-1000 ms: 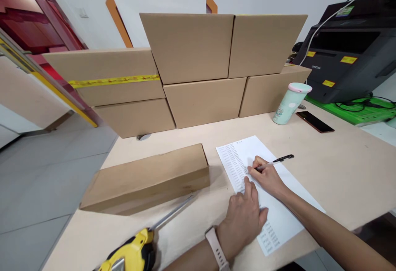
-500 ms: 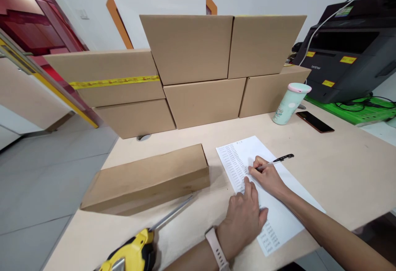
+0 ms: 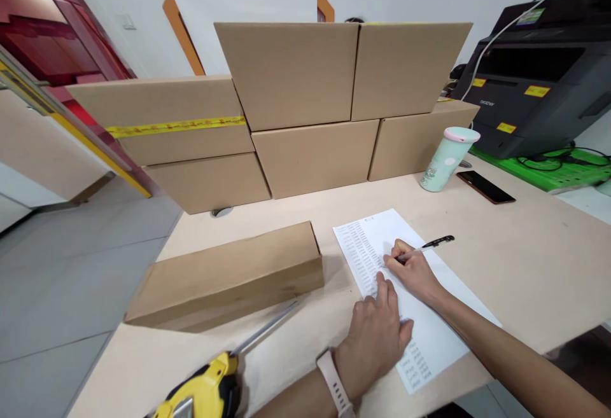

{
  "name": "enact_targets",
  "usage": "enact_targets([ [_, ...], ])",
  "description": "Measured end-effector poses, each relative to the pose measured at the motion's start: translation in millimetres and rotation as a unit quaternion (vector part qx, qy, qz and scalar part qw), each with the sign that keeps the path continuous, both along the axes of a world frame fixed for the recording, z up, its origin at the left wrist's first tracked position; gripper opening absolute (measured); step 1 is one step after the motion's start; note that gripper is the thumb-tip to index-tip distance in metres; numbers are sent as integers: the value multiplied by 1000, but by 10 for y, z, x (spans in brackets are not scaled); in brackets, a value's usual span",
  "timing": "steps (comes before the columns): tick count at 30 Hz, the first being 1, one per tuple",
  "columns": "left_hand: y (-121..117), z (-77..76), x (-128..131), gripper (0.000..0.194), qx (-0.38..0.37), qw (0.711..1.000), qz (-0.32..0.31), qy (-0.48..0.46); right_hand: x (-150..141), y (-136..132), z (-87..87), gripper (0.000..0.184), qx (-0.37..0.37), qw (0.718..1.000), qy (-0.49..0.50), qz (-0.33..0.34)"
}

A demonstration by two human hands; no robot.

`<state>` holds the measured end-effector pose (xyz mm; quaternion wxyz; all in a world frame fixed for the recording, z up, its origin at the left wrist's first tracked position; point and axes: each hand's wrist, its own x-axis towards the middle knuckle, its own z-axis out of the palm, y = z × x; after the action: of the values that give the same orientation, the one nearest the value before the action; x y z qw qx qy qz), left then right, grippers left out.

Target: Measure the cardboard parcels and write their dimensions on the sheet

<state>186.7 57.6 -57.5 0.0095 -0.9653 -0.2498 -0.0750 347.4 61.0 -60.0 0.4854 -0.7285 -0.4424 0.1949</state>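
Observation:
A printed sheet of paper (image 3: 382,230) with dense columns lies on the beige table (image 3: 525,265). My right hand (image 3: 414,273) grips a black pen (image 3: 432,243), its tip touching the sheet's left column. My left hand (image 3: 375,335) rests flat on the lower part of the sheet, fingers lying together and pointing up, a pale watch strap on the wrist. A long flat cardboard box (image 3: 229,275) lies just left of the paper. A yellow tape measure (image 3: 203,392) sits at the near edge, its blade running out toward the box.
Several cardboard boxes (image 3: 291,74) are stacked along the table's far side, one banded with yellow tape. A mint cup (image 3: 446,160) and a dark phone (image 3: 485,187) stand at the right, before a black printer (image 3: 539,81) on a green mat. The table's left edge drops to grey floor.

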Motion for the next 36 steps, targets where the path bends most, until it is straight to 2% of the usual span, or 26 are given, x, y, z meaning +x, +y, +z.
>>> enact_targets([
  [36, 1, 4, 0, 66, 4, 1000, 3, -6, 26, -8, 8, 27, 6, 1000, -2, -6],
])
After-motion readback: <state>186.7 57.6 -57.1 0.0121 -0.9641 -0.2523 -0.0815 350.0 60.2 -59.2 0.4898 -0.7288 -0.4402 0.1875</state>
